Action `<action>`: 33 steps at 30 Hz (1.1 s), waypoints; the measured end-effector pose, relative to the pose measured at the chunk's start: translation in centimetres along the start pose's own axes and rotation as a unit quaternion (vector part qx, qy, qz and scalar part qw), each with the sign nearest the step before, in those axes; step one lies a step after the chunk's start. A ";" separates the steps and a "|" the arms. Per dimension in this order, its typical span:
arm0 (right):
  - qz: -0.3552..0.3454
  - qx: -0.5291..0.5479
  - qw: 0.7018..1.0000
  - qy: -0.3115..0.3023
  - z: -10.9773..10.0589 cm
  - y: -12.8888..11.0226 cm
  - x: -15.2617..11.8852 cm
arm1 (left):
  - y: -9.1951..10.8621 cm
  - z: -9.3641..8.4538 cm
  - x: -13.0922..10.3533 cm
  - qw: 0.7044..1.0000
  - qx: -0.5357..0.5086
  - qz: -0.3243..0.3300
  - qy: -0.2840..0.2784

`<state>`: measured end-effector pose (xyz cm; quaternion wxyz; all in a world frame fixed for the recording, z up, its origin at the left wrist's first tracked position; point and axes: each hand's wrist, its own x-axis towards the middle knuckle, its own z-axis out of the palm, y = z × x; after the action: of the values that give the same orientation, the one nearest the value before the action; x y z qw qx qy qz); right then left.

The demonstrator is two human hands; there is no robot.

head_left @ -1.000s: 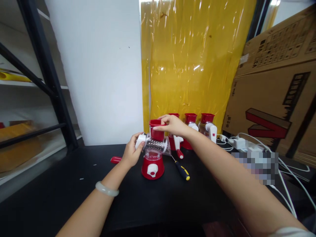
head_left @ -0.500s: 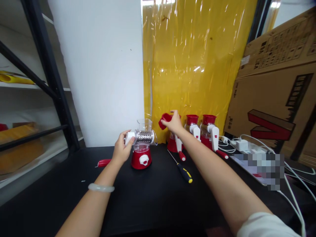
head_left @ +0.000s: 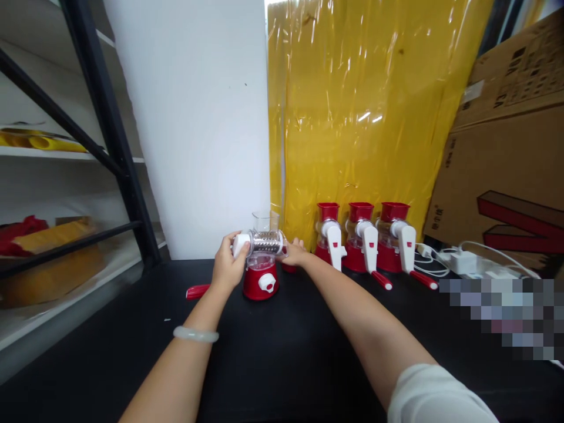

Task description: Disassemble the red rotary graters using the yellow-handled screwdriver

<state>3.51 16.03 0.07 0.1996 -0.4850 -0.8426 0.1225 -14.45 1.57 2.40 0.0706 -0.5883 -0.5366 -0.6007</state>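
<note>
My left hand (head_left: 228,265) was closed around the white crank hub (head_left: 240,244) of the rotary grater (head_left: 259,279), thumb along the near side and fingers wrapped over the top and far side, with no gap that I could see. The grater stood upright towards the back edge of the black surface (head_left: 282,364), a little left of the middle of that edge, its white knob (head_left: 267,283) facing me. The metal drum (head_left: 264,242) lay sideways above the red base, and the see-through hopper (head_left: 265,221) rose over it. A red crank handle (head_left: 197,291) stuck out to the left past my wrist.

My right hand (head_left: 297,252) was just beside the drum's right end, low near the back edge, some of its fingers out of sight. A red piece (head_left: 289,267) showed directly beneath it; I cannot tell how far apart those fingers were, or whether they had hold of that piece.

Further right along the back edge stood three more graters, the left one (head_left: 328,210), the middle one (head_left: 361,210) and the right one (head_left: 395,210), side by side with their white cranks towards me. White cables and a white plug (head_left: 463,262) lay towards the back right corner, before a large cardboard box (head_left: 520,164).
</note>
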 end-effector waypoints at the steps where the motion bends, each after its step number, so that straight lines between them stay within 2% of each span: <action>1: 0.005 -0.003 1.000 0.000 0.2 0.0 0.1 | 0.0 0.0 0.0 1.000 0.000 0.000 0.005; 6: 0.021 0.003 1.000 0.016 0.6 0.0 0.6 | -0.2 -0.1 0.1 1.000 0.010 -0.001 0.026; 15: -0.061 0.015 0.998 0.029 0.8 1.6 1.8 | -0.6 -0.1 0.1 0.999 0.019 -0.027 0.040; 23: -0.110 0.132 0.983 0.062 2.2 2.4 3.3 | -0.9 0.0 0.2 0.997 0.021 -0.048 0.052; 26: -0.098 0.152 0.980 0.083 2.6 2.3 3.5 | -0.9 0.0 0.2 0.997 0.021 -0.054 0.054; 33: -0.020 0.164 0.975 0.149 3.9 2.4 4.3 | -0.7 0.0 0.2 0.996 0.031 -0.050 0.063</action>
<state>1.65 20.88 -3.47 0.4020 -0.4418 -0.7812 0.1813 -15.03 1.99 2.20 0.0926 -0.5197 -0.5781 -0.6222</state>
